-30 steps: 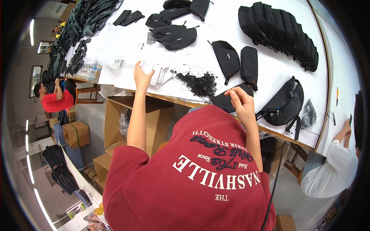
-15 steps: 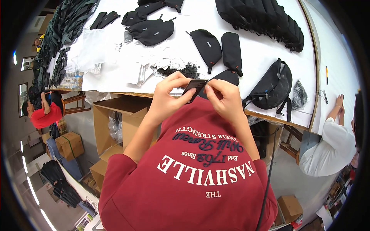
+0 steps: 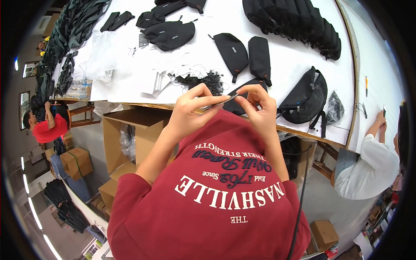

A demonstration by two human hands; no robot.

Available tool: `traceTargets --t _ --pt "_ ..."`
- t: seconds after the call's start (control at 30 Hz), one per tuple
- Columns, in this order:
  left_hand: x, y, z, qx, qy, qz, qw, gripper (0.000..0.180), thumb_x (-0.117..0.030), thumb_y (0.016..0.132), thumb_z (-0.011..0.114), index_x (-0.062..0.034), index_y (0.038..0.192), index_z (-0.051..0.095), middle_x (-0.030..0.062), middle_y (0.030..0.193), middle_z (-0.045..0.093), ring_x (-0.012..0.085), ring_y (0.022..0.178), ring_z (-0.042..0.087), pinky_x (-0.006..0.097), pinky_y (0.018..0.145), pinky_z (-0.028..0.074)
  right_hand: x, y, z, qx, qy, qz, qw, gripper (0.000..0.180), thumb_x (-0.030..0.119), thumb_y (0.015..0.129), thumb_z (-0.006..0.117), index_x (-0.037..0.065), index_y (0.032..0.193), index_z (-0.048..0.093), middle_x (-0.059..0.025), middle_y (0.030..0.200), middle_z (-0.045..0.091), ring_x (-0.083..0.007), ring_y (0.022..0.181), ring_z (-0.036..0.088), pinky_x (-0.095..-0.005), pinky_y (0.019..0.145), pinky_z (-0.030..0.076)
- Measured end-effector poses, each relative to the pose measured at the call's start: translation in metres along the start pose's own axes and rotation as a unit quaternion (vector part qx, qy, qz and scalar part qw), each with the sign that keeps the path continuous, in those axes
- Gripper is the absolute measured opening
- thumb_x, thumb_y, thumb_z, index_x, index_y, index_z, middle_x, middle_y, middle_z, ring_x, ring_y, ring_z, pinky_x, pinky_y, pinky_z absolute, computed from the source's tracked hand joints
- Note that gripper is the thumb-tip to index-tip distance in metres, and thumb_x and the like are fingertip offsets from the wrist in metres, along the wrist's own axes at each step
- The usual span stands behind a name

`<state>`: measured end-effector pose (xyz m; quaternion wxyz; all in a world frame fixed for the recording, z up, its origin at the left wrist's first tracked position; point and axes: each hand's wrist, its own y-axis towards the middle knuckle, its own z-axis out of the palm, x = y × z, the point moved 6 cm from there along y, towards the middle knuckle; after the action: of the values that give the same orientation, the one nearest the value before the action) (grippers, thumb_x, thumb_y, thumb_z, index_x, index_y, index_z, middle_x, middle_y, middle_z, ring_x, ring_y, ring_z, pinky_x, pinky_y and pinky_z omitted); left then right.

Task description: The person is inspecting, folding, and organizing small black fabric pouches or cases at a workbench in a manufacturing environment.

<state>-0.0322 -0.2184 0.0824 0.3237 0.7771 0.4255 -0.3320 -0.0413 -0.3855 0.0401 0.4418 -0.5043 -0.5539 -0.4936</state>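
A long white worktable (image 3: pixel 299 52) runs across the far side of your view, with brown cardboard boxes (image 3: pixel 130 130) standing open beneath its near edge. Your hands are raised together over that near edge, close to your chest. Your left hand (image 3: pixel 190 108) and right hand (image 3: pixel 255 106) both pinch a thin, flat, dark card-like tag (image 3: pixel 216 104) between thumb and fingertips, one at each end, so the tag bridges the small gap between them. Just beyond it on the table lies a loose heap of thin black strings (image 3: pixel 206 80), with a scatter of small white paper tags (image 3: pixel 173 71) to its left. Two slim black fabric pouches (image 3: pixel 242 50) lie side by side farther off, and a larger black waist bag with straps (image 3: pixel 305 97) sits to your right. At the far right, a person in a white shirt (image 3: pixel 368 167) works at the table's end.
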Motion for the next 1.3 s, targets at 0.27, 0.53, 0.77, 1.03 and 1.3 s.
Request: traceTargets --t 0.27,0.53,0.77,1.03,1.3 --pt "0.034 0.002 0.036 0.113 -0.383 -0.112 0.910 0.019 -0.013 0.087 0.060 -0.0032 0.100 0.069 0.0006 0.072 0.053 0.0096 0.066 0.051 0.023 0.063 0.042 -0.002 -0.010 -0.010 0.023 0.013 0.004 1.000 0.009 0.002 0.077 0.069 0.004 0.083 0.063 0.0068 0.054 0.042 -0.0011 0.048 0.032 -0.0197 0.044 0.023" --pt "0.043 0.033 0.061 0.219 -0.266 -0.140 0.929 0.016 -0.019 0.089 0.060 -0.0022 0.088 0.060 -0.0017 0.077 0.057 0.0036 0.072 0.050 0.021 0.067 0.041 -0.011 -0.002 -0.020 0.031 -0.061 -0.009 0.998 0.007 0.007 0.078 0.069 0.005 0.083 0.065 0.0049 0.052 0.043 -0.0013 0.047 0.032 -0.0215 0.043 0.023" --pt "0.047 0.051 0.074 0.141 -0.338 -0.134 0.921 0.014 -0.017 0.089 0.058 -0.0026 0.089 0.058 -0.0019 0.080 0.055 0.0043 0.071 0.048 0.020 0.064 0.039 -0.037 0.000 -0.016 0.063 0.191 0.167 0.965 0.011 0.012 0.090 0.058 0.001 0.089 0.057 0.0051 0.059 0.048 -0.0015 0.051 0.040 -0.0184 0.046 0.029" --pt "0.193 0.048 0.139 0.116 0.105 -0.277 0.948 0.031 -0.030 0.079 0.066 -0.0024 0.091 0.060 0.0131 0.082 0.062 0.0258 0.078 0.062 0.036 0.070 0.047 -0.062 -0.004 -0.041 -0.053 0.182 0.168 0.967 0.011 0.012 0.087 0.061 0.001 0.092 0.061 0.0016 0.063 0.056 -0.0028 0.051 0.046 -0.0176 0.045 0.030" --pt "0.173 0.043 0.128 0.020 -0.227 -0.306 0.925 0.023 -0.027 0.078 0.071 -0.0048 0.086 0.068 -0.0020 0.067 0.059 0.0047 0.060 0.046 0.021 0.054 0.036 -0.067 -0.014 -0.052 -0.111 0.118 0.120 0.979 0.012 0.012 0.086 0.063 0.001 0.090 0.064 0.0035 0.059 0.052 -0.0020 0.050 0.044 -0.0180 0.045 0.029"
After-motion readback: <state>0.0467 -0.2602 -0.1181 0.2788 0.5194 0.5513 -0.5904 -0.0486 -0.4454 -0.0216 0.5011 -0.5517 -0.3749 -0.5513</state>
